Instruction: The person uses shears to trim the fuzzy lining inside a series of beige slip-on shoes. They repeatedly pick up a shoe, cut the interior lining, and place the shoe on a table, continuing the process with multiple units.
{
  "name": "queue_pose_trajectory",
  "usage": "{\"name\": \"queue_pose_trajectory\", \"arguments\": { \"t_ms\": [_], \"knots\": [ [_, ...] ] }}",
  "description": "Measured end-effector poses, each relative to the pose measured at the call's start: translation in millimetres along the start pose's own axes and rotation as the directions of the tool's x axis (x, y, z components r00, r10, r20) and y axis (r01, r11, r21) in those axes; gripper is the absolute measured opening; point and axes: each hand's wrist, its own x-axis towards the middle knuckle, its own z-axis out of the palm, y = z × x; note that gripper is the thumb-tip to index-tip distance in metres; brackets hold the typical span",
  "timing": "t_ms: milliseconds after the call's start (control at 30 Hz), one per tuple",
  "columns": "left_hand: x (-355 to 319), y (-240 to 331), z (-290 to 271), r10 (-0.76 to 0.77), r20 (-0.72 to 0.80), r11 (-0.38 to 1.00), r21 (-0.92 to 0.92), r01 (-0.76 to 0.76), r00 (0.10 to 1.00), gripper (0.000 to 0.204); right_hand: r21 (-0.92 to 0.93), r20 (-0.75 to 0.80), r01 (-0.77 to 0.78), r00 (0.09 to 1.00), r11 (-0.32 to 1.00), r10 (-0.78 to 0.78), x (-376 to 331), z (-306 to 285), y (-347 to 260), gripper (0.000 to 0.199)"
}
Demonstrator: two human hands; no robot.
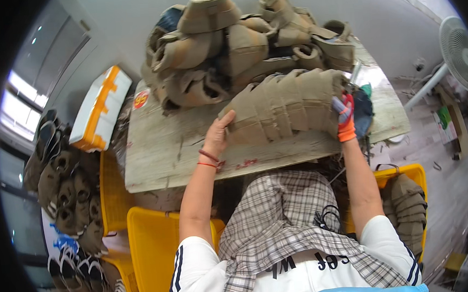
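A long row of khaki fabric pieces [282, 108], nested one inside another and looking like shoe uppers, is held lengthwise over the front of the table. My left hand [219, 131], with red bands on the wrist, is closed on the left end; its thumb lies on top and the other fingers are mostly hidden. My right hand [345, 119] wears an orange, red and pale purple glove and grips the right end. Behind the row, a big heap of rolled khaki uppers [238, 44] covers the back of the table [181, 160].
Yellow crates [160, 257] stand at my left, and another yellow crate [418, 180] with stacked khaki pieces is at my right. More uppers [65, 188] pile up at far left beside a white and orange box [98, 109]. A white fan [461, 54] stands at right.
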Motion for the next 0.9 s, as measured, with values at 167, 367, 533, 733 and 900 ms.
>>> {"name": "queue_pose_trajectory", "arguments": {
  "t_ms": [167, 367, 533, 733, 900],
  "knots": [
    [-25, 26, -14, 0.560, -0.327, 0.723, 0.641, -0.256, 0.761, 0.039, -0.244, -0.134, 0.023, 0.989, 0.969, -0.058, -18, -32, -6, 0.021],
    [-3, 92, 26, 0.929, 0.054, -0.074, 0.997, 0.039, 0.367, 0.060, -0.351, -0.172, 0.100, 0.971, 0.931, -0.169, -36, -20, -13, 0.021],
    [-13, 121, -15, 0.864, 0.178, -0.222, 0.974, 0.039, 0.470, 0.044, -0.219, -0.241, -0.064, 0.970, 0.973, 0.010, -86, 3, -77, 0.036],
    [-101, 187, -74, 0.554, -0.142, 0.576, 0.777, -0.254, 0.820, 0.051, -0.310, -0.169, -0.102, 0.984, 0.945, 0.051, -128, -11, -99, 0.035],
    [-200, 192, -79, 0.067, -0.009, 0.980, 0.189, -0.064, 0.998, 0.046, -0.262, 0.014, -0.108, 0.993, 0.959, 0.116, -160, 41, -140, 0.021]
  ]
}}
